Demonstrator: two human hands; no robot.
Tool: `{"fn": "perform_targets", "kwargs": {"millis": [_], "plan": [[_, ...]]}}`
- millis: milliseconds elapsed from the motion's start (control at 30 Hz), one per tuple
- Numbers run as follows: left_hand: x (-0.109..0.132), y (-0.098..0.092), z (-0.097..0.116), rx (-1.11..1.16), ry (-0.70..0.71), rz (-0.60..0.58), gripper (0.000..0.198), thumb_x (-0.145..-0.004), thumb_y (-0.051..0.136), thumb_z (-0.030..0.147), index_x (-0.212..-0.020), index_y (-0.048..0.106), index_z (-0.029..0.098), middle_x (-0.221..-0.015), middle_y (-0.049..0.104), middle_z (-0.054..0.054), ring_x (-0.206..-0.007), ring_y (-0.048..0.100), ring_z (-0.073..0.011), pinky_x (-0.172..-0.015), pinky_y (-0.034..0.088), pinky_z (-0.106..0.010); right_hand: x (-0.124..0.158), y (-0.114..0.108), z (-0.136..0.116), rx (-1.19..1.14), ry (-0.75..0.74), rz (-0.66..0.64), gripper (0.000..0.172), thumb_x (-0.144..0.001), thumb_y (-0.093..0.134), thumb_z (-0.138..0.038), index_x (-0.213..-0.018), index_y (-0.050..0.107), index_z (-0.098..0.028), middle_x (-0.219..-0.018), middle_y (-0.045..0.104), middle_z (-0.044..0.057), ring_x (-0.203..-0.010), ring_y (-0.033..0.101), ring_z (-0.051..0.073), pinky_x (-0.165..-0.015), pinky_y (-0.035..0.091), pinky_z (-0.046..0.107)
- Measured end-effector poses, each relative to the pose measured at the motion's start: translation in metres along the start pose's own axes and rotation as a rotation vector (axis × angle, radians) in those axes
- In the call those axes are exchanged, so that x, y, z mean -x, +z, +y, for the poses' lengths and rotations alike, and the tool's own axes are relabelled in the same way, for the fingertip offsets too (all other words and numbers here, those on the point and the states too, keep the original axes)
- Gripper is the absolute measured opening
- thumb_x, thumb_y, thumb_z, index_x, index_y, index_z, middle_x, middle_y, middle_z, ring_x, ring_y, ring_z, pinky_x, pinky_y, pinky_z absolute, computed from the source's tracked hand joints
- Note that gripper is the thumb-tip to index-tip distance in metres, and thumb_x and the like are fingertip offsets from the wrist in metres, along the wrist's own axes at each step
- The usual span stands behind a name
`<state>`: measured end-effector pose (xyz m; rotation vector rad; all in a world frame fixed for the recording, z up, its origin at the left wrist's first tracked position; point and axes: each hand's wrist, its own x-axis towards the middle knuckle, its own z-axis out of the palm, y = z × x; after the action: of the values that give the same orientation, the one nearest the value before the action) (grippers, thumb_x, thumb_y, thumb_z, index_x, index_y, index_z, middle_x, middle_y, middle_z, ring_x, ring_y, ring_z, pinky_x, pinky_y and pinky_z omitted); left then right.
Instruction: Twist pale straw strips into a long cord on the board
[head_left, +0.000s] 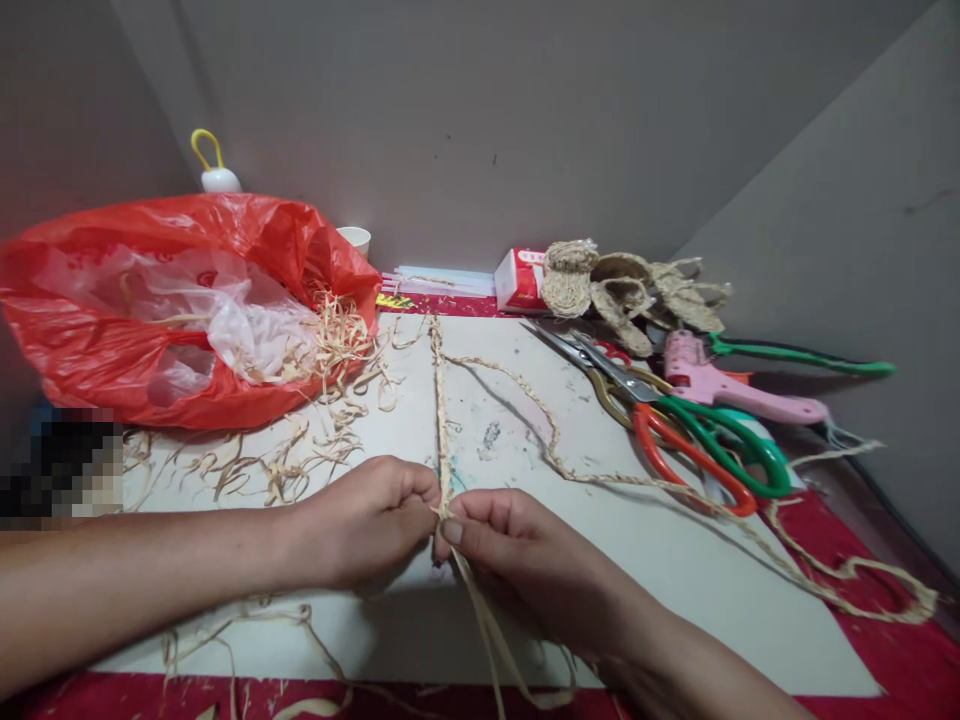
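A thin braid of pale, straw-like strips (441,400) runs from the far edge of the white board (675,590) straight toward me. My left hand (382,520) is closed at the braid's near end, pinching strands from the left side. From the right, my right hand (499,535) grips the same end, its thumb pressed on top. Loose strands (487,625) hang from between the hands toward the board's near edge. The exact crossing of the strands is hidden by my fingers. A longer finished length of braid (551,430) curves away to the right.
A red plastic bag (187,400) with straw strips stands at left, scraps (277,470) scattered before it. At right lie orange-and-green-handled scissors (652,450), a pink glue gun (750,390), green-handled pliers (817,358) and woven straw pieces (622,280). Grey walls (450,120) enclose the table.
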<state>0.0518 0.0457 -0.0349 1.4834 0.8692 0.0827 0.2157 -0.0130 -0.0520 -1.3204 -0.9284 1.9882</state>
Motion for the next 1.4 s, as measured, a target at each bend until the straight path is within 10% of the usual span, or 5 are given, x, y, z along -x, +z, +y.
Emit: {"fn": "perform_targets", "kwargs": {"millis": [200, 400, 900, 1133, 1400], "plan": [[-0.009, -0.009, -0.002, 0.115, -0.045, -0.08, 0.017, -0.071, 0.046, 0.02, -0.065, 0.06, 0.012, -0.056, 0.053, 0.002, -0.045, 0.035, -0.005, -0.045, 0.027, -0.019, -0.001, -0.003, 0.004, 0.181, -0.052, 0.037, 0.026, -0.078, 0.055, -0.039, -0.068, 0.055, -0.015, -0.052, 0.037, -0.006, -0.047, 0.026, 0.007, -0.046, 0.018, 0.022], [-0.011, -0.012, 0.002, 0.316, -0.161, -0.183, 0.022, -0.074, 0.052, 0.033, -0.06, 0.055, 0.015, -0.033, 0.028, 0.008, -0.029, 0.018, -0.0054, -0.031, 0.013, -0.021, 0.002, 0.002, 0.005, 0.475, -0.16, 0.166, 0.022, -0.084, 0.046, -0.029, -0.069, 0.056, -0.016, -0.056, 0.039, -0.004, -0.053, 0.03, 0.009, -0.049, 0.024, 0.022], [-0.009, -0.005, -0.005, 0.054, -0.071, -0.028, 0.025, -0.077, 0.05, 0.035, -0.063, 0.051, 0.014, -0.047, 0.034, 0.007, -0.04, 0.023, -0.0038, -0.039, 0.015, -0.019, 0.008, -0.001, 0.003, 0.825, -0.252, 0.301, 0.031, -0.086, 0.044, -0.032, -0.058, 0.041, -0.02, -0.054, 0.039, -0.003, -0.052, 0.034, 0.011, -0.049, 0.025, 0.023], [-0.008, 0.006, -0.006, 0.252, -0.025, -0.009, 0.023, -0.074, 0.053, 0.03, -0.058, 0.053, 0.013, -0.048, 0.041, 0.005, -0.042, 0.029, -0.0033, -0.041, 0.019, -0.018, 0.012, 0.012, 0.009, 0.543, -0.259, 0.294, 0.03, -0.087, 0.04, -0.034, -0.062, 0.046, -0.019, -0.052, 0.036, -0.004, -0.05, 0.032, 0.01, -0.045, 0.025, 0.021], [-0.003, 0.02, -0.006, 0.591, -0.108, 0.028, 0.032, -0.072, 0.06, 0.039, -0.055, 0.043, 0.018, -0.034, 0.028, 0.01, -0.029, 0.015, -0.0038, -0.032, 0.01, -0.02, 0.009, 0.013, 0.037, 1.118, -0.523, 0.303, 0.014, -0.084, 0.045, -0.024, -0.078, 0.056, -0.017, -0.058, 0.06, 0.004, -0.045, 0.049, 0.013, -0.044, 0.03, 0.023]]}}
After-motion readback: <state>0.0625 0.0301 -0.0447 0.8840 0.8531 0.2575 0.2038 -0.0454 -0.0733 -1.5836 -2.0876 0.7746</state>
